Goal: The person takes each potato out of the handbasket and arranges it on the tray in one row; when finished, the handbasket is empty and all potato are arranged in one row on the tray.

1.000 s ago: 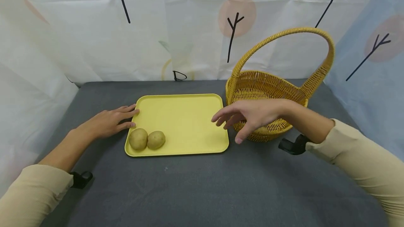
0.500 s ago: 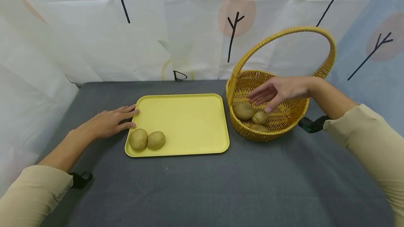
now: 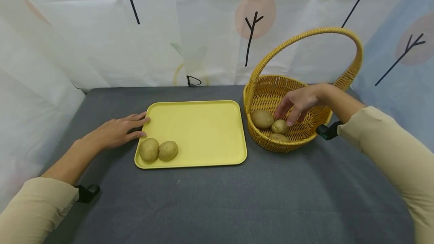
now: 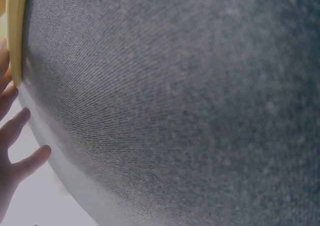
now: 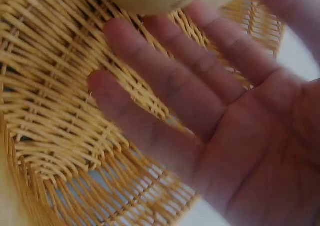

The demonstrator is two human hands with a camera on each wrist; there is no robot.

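Observation:
Fingers of my left hand rest on the left edge of a yellow tray, spread and fairly straight. Two potatoes, a larger one and a smaller one, lie side by side in the tray's near left corner. My right hand reaches down into a wicker basket. Its fingertips are at a small potato; the right wrist view shows the fingers extended, not wrapped round it. A larger potato and another potato lie beside it in the basket.
The basket's tall arched handle rises over the right forearm. A dark grey cloth covers the table. Behind stands a white printed curtain, with a bluish side curtain at the right.
My right hand has moved from between tray and basket to over the basket, then down to the small potato, its fingers bending downward. The left hand and the tray have stayed put.

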